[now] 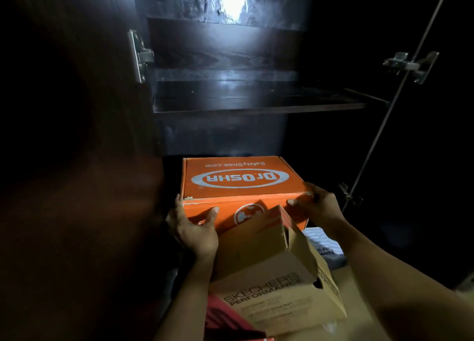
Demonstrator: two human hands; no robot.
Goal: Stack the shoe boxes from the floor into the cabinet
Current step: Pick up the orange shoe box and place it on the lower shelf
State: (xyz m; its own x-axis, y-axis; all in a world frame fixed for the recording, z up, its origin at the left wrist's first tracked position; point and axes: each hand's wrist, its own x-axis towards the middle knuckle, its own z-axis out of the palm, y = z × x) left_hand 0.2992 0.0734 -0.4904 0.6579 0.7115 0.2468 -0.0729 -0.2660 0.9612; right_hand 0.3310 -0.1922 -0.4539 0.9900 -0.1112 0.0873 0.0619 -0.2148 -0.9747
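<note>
The left hand [195, 228] clasps the near left corner of the orange shoe box [236, 176], thumb flat on the front face and fingers wrapped round the side. The right hand [318, 207] has the same grip on the near right corner. The box is level, lid closed, its far end inside the lower compartment of the dark cabinet [159, 135]; whether it rests on the bottom I cannot tell. Its left edge runs close to the cabinet wall, with dark open room on its right. Above is a bare shelf [256, 104]. A brown Skechers box [277, 276], tilted with a flap up, overlaps the orange box's front edge.
</note>
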